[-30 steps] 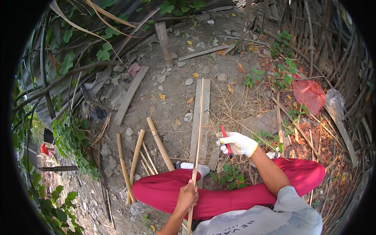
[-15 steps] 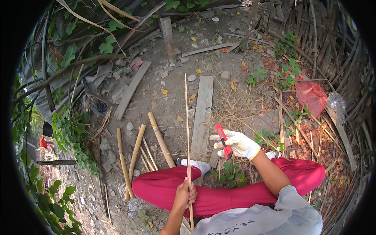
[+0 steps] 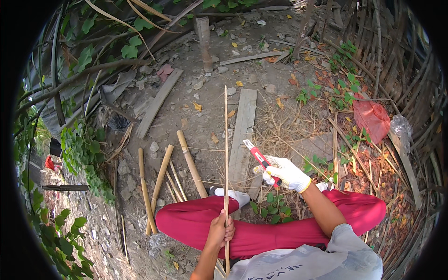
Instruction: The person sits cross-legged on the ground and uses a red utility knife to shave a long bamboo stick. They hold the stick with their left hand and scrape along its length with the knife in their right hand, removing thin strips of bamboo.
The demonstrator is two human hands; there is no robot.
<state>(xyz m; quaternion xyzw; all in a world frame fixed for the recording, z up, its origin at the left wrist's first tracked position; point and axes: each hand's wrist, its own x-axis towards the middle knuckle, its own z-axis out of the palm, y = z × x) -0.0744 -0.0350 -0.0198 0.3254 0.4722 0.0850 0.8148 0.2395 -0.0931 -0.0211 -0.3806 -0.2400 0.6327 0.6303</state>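
Note:
My left hand (image 3: 220, 230) is bare and closed around a long thin bamboo strip (image 3: 226, 154) that points straight away from me over my red trousers (image 3: 261, 228). My right hand (image 3: 285, 173) wears a white work glove and grips a red utility knife (image 3: 259, 158) with its blade out, held just right of the strip and apart from it. I sit on the ground with my legs folded.
Several short bamboo sticks (image 3: 163, 179) lie on the dirt to my left. A flat wooden plank (image 3: 243, 128) lies ahead, another plank (image 3: 156, 103) further left. A red plastic bag (image 3: 372, 119) sits right among bamboo stalks. Stones, dry leaves and green plants surround me.
The bamboo strip has swung upright in my left hand and off the plank. My right hand has raised the knife, and its blade now points up-left.

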